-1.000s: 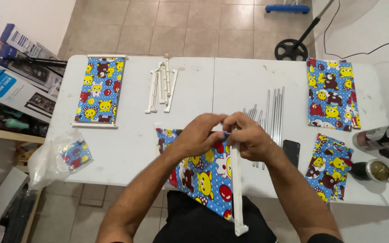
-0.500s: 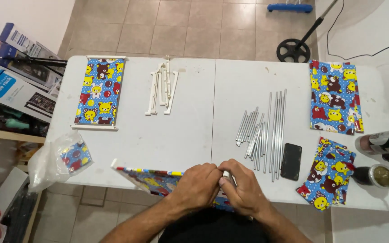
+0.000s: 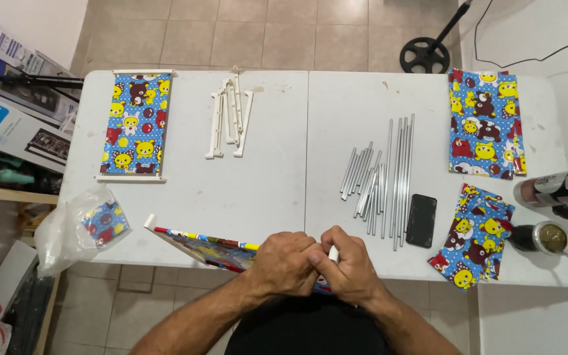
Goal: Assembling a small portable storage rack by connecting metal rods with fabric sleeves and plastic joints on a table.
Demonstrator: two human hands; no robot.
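While the patterned fabric panel (image 3: 205,250) is lying tilted at the tabletop (image 3: 264,190) edge, both hands are gripping it. The left hand (image 3: 284,263) is clamping the fabric; the right hand (image 3: 350,269) is pinching its white rod (image 3: 332,252).

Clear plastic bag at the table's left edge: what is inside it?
Inside the clear plastic bag lies folded cartoon-print fabric, blue with red and yellow figures. Crumpled plastic hides whether anything else is under it.
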